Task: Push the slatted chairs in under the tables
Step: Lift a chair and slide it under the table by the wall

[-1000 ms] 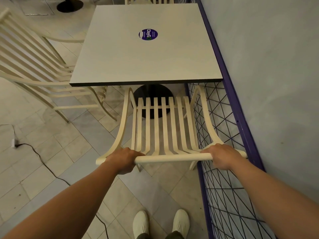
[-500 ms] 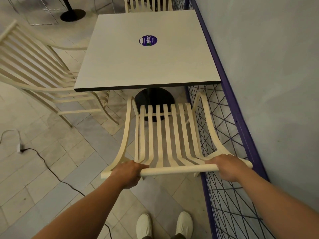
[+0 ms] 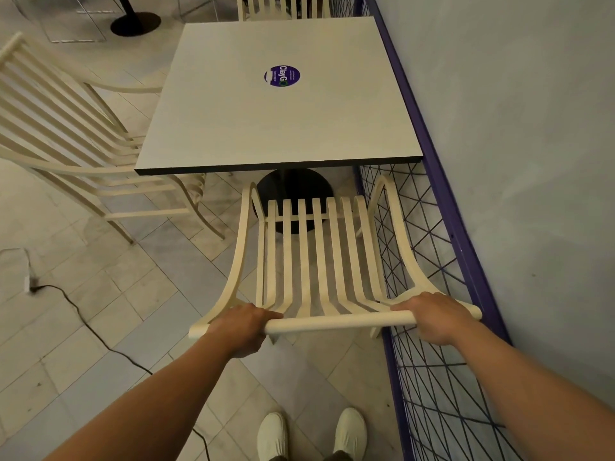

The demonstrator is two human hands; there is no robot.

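A cream slatted chair (image 3: 316, 254) stands in front of me, facing a square white table (image 3: 276, 128) with a round purple sticker. My left hand (image 3: 241, 326) grips the left end of the chair's top rail. My right hand (image 3: 432, 316) grips the right end of the same rail. The seat's front edge lies just short of the table's near edge, over the black round table base (image 3: 294, 186). A second slatted chair (image 3: 66, 134) stands at the table's left side, partly out from under it.
A purple wire-mesh fence (image 3: 429, 327) runs close along the chair's right side, with a grey wall behind it. A black cable (image 3: 90, 327) crosses the tiled floor at the left. Another chair back (image 3: 283, 6) shows beyond the table. My white shoes (image 3: 312, 434) are below.
The chair sits lower in view and its seat shows further out from the table's near edge than a second ago. Both hands keep their grip on the top rail.
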